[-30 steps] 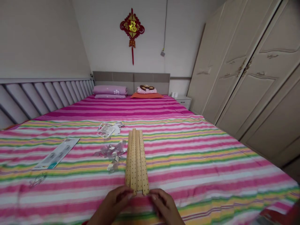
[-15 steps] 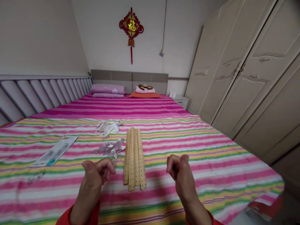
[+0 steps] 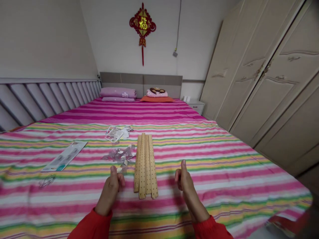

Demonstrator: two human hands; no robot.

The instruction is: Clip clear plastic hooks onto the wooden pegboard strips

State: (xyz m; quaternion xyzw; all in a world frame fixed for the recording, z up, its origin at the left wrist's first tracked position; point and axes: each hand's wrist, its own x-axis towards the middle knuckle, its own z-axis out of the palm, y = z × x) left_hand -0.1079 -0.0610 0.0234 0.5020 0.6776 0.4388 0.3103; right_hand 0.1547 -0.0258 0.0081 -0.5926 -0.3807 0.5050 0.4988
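Note:
Several long pale wooden strips, perforated with rows of small holes, lie side by side on the striped bedsheet. My left hand is curled with the thumb up, just left of the strips and touching neither. Its fingers hide whether it holds anything small. My right hand stands right of the strips with fingers curled, thumb raised and nothing showing in it. A heap of clear plastic fittings lies just beyond my left hand.
A printed packaging card, a clear plastic packet and a small wire piece lie left of the strips. A padded slatted rail runs along the left, and a cream wardrobe stands right. Pillows lie by the headboard.
My hands have left the near end of the wooden strips and moved apart, now standing on either side of them. The strips stay in place, and the view has shifted slightly.

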